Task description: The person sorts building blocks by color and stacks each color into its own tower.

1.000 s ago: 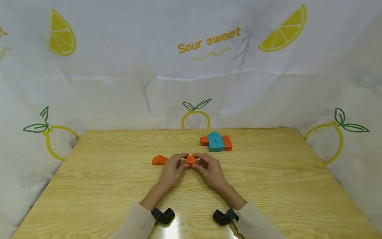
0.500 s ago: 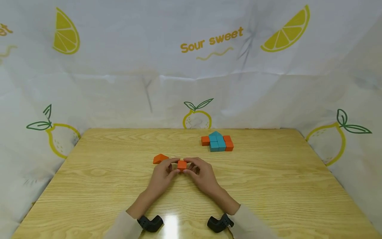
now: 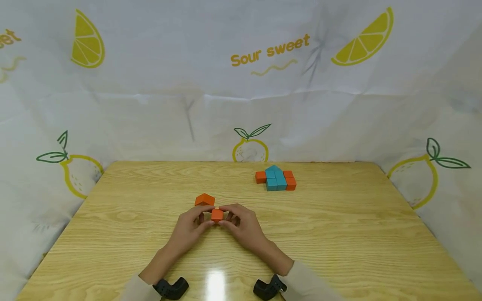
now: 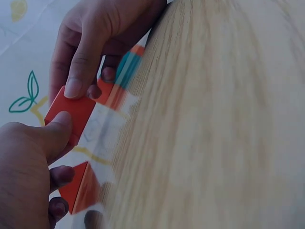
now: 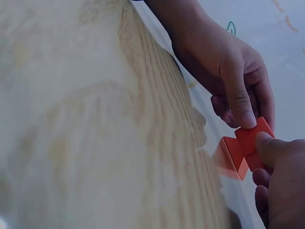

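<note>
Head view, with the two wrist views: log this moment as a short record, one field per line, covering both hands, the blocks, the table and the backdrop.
Left hand: pinches the orange block from its left side
Right hand: pinches the same block from its right side
Loose piece: orange triangular block, just beyond the left hand's fingers
Block group: blue pieces in the middle, one orange to their left, two to their right; near the far edge
Table: light wood grain
Backdrop: white, lemon prints, "Sour sweet" lettering
</note>
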`<state>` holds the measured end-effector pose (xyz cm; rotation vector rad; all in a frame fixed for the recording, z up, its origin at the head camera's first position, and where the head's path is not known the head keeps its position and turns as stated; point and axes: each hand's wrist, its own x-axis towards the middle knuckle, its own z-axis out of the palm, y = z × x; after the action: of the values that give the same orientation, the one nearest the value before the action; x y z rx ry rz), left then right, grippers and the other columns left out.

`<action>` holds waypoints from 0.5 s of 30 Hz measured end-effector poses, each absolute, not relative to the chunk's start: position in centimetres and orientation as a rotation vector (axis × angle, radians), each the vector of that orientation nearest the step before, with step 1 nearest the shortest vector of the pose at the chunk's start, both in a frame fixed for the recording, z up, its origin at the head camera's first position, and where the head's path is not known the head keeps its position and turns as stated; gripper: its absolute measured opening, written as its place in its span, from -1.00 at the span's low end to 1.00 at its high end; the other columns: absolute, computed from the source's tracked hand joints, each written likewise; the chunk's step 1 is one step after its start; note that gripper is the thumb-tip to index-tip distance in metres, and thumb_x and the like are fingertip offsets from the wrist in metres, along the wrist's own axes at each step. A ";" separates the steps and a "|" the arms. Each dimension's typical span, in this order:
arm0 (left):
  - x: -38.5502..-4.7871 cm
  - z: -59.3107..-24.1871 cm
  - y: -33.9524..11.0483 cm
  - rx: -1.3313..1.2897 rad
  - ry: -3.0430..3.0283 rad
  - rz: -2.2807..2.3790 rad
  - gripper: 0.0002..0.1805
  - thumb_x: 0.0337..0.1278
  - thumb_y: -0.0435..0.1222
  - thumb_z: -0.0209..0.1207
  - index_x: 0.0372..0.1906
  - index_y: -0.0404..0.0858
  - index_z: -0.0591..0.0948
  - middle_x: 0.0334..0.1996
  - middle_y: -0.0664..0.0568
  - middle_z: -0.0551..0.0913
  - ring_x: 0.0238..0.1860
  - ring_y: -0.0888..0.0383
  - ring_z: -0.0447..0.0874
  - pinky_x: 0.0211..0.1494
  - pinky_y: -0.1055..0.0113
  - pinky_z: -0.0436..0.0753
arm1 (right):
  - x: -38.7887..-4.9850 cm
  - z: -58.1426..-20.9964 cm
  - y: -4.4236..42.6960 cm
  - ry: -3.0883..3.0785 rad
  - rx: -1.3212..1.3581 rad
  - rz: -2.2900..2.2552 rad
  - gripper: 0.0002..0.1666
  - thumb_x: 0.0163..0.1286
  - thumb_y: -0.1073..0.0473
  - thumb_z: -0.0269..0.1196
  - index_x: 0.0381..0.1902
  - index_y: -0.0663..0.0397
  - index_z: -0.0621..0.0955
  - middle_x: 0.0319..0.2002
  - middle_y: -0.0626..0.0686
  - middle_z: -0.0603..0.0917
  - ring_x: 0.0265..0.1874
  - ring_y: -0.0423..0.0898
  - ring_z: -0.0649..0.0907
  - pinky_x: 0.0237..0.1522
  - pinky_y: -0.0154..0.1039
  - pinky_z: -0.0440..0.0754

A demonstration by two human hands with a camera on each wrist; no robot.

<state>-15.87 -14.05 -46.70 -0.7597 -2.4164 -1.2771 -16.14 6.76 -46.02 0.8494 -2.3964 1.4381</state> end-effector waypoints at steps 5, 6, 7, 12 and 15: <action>-15.5 -47.0 -15.6 -0.799 -2.408 -1.270 -0.54 -0.04 -0.39 0.38 0.06 -0.16 0.62 -0.38 0.20 0.54 -0.48 0.32 0.37 -0.47 0.43 0.42 | -15.7 -46.0 5.6 -2.399 0.888 1.448 -0.61 0.22 0.17 0.37 0.02 0.06 0.64 -0.35 0.01 0.62 -0.52 -0.26 0.52 -0.47 -0.39 0.53; -15.4 -47.0 -15.9 -0.805 -2.404 -1.265 -0.53 -0.05 -0.40 0.39 0.06 -0.16 0.62 -0.35 0.19 0.56 -0.48 0.32 0.38 -0.46 0.43 0.42 | -15.6 -45.9 5.5 -2.399 0.897 1.453 -0.61 0.22 0.17 0.37 0.02 0.06 0.64 -0.35 0.01 0.62 -0.52 -0.26 0.52 -0.46 -0.39 0.53; -15.3 -47.0 -16.0 -0.810 -2.404 -1.262 -0.53 -0.06 -0.41 0.40 0.06 -0.17 0.62 -0.33 0.18 0.57 -0.47 0.32 0.38 -0.45 0.43 0.42 | -15.5 -45.9 5.3 -2.402 0.902 1.452 -0.61 0.21 0.17 0.38 0.02 0.06 0.64 -0.34 0.01 0.62 -0.51 -0.26 0.52 -0.46 -0.39 0.53; -15.1 -46.7 -16.5 -0.798 -2.462 -1.264 -0.55 -0.06 -0.38 0.41 0.03 -0.13 0.63 -0.38 0.17 0.54 -0.46 0.29 0.39 -0.42 0.41 0.42 | -15.5 -45.9 5.1 -2.436 0.916 1.434 -0.59 0.20 0.17 0.38 0.03 0.05 0.63 -0.32 -0.02 0.62 -0.46 -0.27 0.53 -0.42 -0.39 0.53; -15.3 -46.7 -16.5 -0.789 -2.517 -1.293 -0.58 -0.02 -0.33 0.40 0.01 -0.10 0.62 -0.45 0.21 0.48 -0.46 0.28 0.39 -0.40 0.40 0.42 | -15.7 -46.0 5.3 -2.476 0.909 1.434 -0.60 0.22 0.14 0.38 0.03 0.04 0.63 -0.31 -0.03 0.63 -0.44 -0.29 0.54 -0.40 -0.42 0.54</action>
<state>-15.29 -16.45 -46.69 -0.7888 -2.5173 -1.2926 -15.66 5.27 -46.02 0.9093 -2.4762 1.4338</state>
